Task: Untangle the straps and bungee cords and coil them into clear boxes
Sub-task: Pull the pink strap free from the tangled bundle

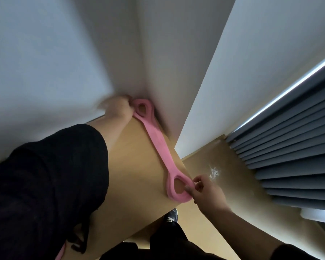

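Pink strap (159, 147) lies stretched on the table (135, 175) — left hand (118, 109) and right hand (204, 192) each pinching an end loop.

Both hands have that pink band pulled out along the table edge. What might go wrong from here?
1. The right hand only pinches the end loop of the pink band with its fingers; it may slip out.
2. The band lies right at the table edge and could drop to the floor.
3. No box is in view for coiling.
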A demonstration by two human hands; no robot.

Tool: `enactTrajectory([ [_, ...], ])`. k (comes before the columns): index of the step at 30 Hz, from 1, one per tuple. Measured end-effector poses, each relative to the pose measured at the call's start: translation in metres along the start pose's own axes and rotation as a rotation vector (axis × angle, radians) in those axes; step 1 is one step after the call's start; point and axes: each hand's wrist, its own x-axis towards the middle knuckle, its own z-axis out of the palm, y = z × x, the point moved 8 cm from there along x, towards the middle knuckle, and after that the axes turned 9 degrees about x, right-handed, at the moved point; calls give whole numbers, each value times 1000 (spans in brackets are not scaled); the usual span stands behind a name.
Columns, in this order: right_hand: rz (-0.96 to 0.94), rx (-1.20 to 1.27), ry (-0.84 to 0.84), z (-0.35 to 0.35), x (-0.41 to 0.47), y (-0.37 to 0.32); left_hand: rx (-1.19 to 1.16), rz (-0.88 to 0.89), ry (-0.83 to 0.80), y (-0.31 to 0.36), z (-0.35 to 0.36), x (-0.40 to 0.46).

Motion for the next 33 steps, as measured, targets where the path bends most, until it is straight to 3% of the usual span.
enactTrajectory([
  [10,-272,-206,96,4,7,-87,-155,55,-32,-56,-39,-64],
  [18,-482,-201,-36,71,-12,-177,-88,15,-65,-142,-73,-141],
  [25,-643,-241,-157,133,-31,-225,-71,-73,-99,-214,-84,-202],
  [33,-795,-382,-389,217,-76,-259,-4,-57,-67,-272,-80,-269],
])
